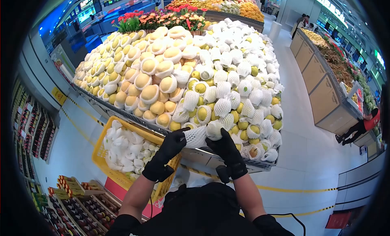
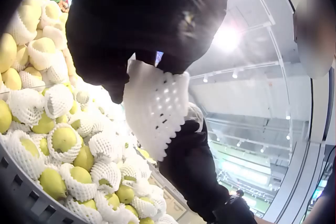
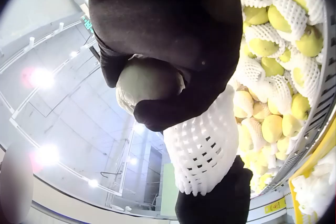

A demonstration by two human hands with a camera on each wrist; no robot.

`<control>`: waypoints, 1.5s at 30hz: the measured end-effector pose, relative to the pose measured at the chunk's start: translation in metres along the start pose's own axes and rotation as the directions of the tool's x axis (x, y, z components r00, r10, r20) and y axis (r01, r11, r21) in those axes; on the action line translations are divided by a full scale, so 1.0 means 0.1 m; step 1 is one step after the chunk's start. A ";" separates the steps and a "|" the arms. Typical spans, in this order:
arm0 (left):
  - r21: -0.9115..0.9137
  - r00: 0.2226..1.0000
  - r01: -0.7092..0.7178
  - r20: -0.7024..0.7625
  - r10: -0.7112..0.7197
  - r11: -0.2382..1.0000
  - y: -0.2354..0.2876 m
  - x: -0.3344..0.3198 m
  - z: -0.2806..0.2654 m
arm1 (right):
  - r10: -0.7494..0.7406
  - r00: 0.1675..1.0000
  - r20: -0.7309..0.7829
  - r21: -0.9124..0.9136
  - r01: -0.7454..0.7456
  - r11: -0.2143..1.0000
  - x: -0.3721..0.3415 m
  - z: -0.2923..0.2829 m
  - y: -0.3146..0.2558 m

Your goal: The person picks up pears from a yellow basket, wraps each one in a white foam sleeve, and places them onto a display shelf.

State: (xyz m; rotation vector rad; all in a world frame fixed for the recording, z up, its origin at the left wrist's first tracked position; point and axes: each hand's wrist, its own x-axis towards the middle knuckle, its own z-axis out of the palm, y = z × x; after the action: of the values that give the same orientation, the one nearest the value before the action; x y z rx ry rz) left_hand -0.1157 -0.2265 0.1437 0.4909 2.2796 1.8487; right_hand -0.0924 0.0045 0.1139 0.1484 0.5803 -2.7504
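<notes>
Both hands wear black gloves and meet over the near edge of a fruit display. The left hand [image 1: 173, 146] pinches one end of a white foam net sleeve [image 1: 196, 137], which spans the space between the hands. In the right hand [image 1: 224, 147] is a pale, wrapped round fruit [image 1: 214, 130], with fingers curled round it. The right wrist view shows the fruit [image 3: 148, 83] against the palm and the net [image 3: 205, 148] beside it. In the left wrist view the net [image 2: 155, 106] hangs from the left fingers, its toothed edge toward the right hand [image 2: 190, 163].
Netted yellow-green fruit [image 1: 222, 107] and larger peach-coloured fruit [image 1: 149, 94] fill the display. Below its left front edge stands a yellow crate [image 1: 97, 150] holding white foam nets [image 1: 122, 144]. Another stand [image 1: 321, 84] and a person in red [image 1: 370, 121] are at the right.
</notes>
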 end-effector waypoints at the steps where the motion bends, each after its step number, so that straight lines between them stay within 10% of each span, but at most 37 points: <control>1: -0.066 0.999 -0.040 -0.008 0.039 0.997 -0.02 0.02 -0.01 | 0.057 0.998 -0.003 0.035 -0.057 0.998 0.00 0.07 -0.02; 12: -0.318 0.981 0.124 -0.103 -0.164 0.940 0.02 0.15 -0.27 | -0.246 0.958 0.145 -0.360 0.283 0.889 -0.06 0.67 -0.26; 15: -0.273 0.991 0.113 -0.038 -0.128 0.955 -0.02 0.15 -0.31 | -0.340 0.940 0.042 -0.864 0.205 0.460 -0.08 0.68 -0.40; 19: -0.398 0.991 0.113 -0.016 -0.130 0.910 -0.14 0.20 -0.25 | -0.413 0.898 0.151 -0.931 0.269 0.245 -0.17 0.98 -0.37; 23: -0.458 1.000 0.009 0.006 -0.007 0.889 -0.06 0.19 -0.20 | -0.349 0.933 0.091 -0.918 0.214 0.333 -0.13 0.96 -0.34; 26: -0.709 0.989 0.147 0.092 -0.116 0.690 0.12 0.18 -0.17 | -0.302 0.951 0.073 -0.974 0.132 0.182 -0.19 1.03 -0.35; 29: -0.388 0.998 0.034 0.066 -0.009 0.921 0.14 0.15 -0.19 | -0.254 0.954 0.159 -0.945 0.221 0.239 -0.19 0.95 -0.33; 38: -0.269 0.996 0.023 0.092 0.002 0.963 0.14 0.16 -0.14 | -0.168 0.932 0.320 -0.910 0.352 0.219 -0.19 0.93 -0.44; 45: -0.299 0.993 0.040 0.118 -0.005 0.953 0.19 0.18 -0.14 | -0.259 0.951 0.168 -0.954 0.223 0.201 -0.16 0.96 -0.37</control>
State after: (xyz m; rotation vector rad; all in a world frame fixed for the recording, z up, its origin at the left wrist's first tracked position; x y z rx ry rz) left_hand -0.1345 -0.2299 0.1667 0.5056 1.8758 2.0499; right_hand -0.0935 0.0020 0.2184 -0.2403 2.3765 -2.0255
